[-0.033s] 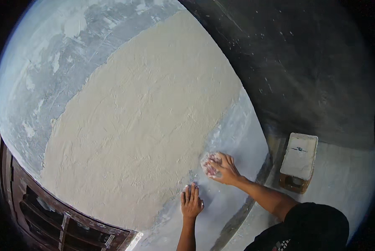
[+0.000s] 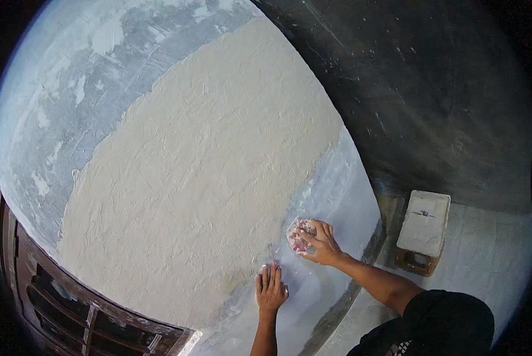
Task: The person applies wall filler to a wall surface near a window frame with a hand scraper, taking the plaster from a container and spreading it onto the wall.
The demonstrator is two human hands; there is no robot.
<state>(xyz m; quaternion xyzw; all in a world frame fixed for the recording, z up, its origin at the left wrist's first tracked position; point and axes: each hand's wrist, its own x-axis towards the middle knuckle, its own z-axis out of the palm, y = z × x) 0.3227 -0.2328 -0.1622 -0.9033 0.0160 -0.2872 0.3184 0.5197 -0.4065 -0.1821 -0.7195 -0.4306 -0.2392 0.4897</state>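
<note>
My right hand [image 2: 320, 241] presses a rounded red-and-white wad [image 2: 300, 235] against the wall, fingers bent over it. White paste coats the wad, and its exact kind cannot be made out. Below and to the left, my left hand [image 2: 271, 288] rests flat on the wall with fingers stretched out, some white on the fingertips. Both hands are at the lower right border of a large patch of cream, ridged plaster [image 2: 195, 172]. Around them the wall is smoother, bluish white and grey [image 2: 337, 202].
At right on the pale floor sheet [image 2: 480, 255] stands a shallow rectangular tray [image 2: 423, 222] of white paste, on a brown base. A dark wall [image 2: 444, 101] rises behind it. Dark wooden louvred shutters [image 2: 82, 308] border the wall at lower left.
Almost nothing differs: my right hand and the wad have shifted very slightly. My left hand stays in place.
</note>
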